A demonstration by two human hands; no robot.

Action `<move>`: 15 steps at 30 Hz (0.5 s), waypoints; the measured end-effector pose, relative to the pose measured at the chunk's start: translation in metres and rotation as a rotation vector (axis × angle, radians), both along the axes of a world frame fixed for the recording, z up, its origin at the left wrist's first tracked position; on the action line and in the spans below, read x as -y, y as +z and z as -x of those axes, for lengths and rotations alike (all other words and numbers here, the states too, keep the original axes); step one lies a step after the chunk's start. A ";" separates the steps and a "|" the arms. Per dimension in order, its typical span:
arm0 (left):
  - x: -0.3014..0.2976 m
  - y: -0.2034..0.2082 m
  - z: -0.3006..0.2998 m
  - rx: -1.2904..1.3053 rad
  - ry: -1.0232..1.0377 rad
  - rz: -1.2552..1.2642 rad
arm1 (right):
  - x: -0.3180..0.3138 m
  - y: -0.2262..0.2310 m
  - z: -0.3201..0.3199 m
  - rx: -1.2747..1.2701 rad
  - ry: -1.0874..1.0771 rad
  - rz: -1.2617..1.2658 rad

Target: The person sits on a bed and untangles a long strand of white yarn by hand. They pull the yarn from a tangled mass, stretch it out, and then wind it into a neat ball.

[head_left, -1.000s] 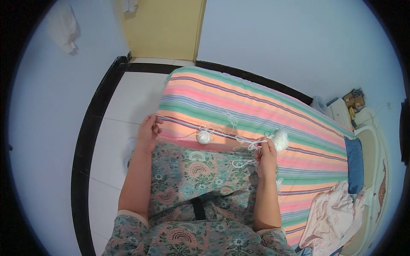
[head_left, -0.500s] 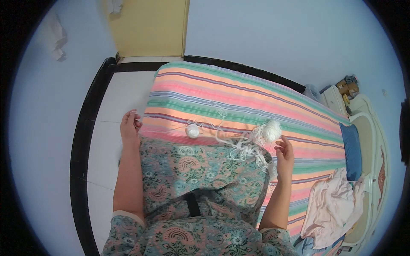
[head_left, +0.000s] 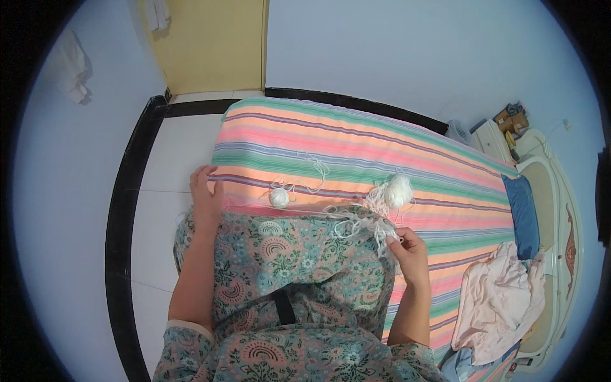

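Since the earlier frames the hands have drawn apart: a second ago both sat close together over the yarn, and now the left hand point(head_left: 205, 200) rests at the near left corner of the striped bed point(head_left: 356, 143), while the right hand point(head_left: 410, 253) has pulled back toward the body, dragging a loose tangle of white yarn point(head_left: 359, 219) with it. The view has also swung, so more of the bed's far side shows.

The tangle runs in a long slack line from the right grip out to the small yarn ball point(head_left: 279, 198) on the left, roughly across the bed's near edge; the larger fluffy ball point(head_left: 398, 190) lies just beyond the grip, up and slightly left of it.

The right grip is pinched shut on strands of the tangle (thumb and fingers curled inward). The left grip lies flat and released, fingers spread on the sheet, holding nothing. Both forearms come up either side of a patterned garment point(head_left: 293, 274).
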State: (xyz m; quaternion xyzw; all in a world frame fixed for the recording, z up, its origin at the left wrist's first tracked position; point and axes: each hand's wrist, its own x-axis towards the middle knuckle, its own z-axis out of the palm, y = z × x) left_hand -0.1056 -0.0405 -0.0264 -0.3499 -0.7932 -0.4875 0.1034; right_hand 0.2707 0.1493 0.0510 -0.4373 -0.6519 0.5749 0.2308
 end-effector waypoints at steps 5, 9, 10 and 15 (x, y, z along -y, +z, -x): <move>-0.017 0.026 -0.055 0.789 -0.553 -0.077 | 0.032 0.019 0.057 -0.563 -0.021 0.335; -0.026 0.056 -0.103 0.867 -0.962 -0.131 | 0.046 0.031 0.096 -0.686 0.040 0.461; -0.026 0.069 -0.112 0.871 -0.974 -0.195 | 0.049 0.027 0.101 -0.677 0.048 0.442; -0.037 0.066 -0.127 0.869 -0.946 -0.146 | 0.069 0.013 0.113 -0.569 0.093 0.452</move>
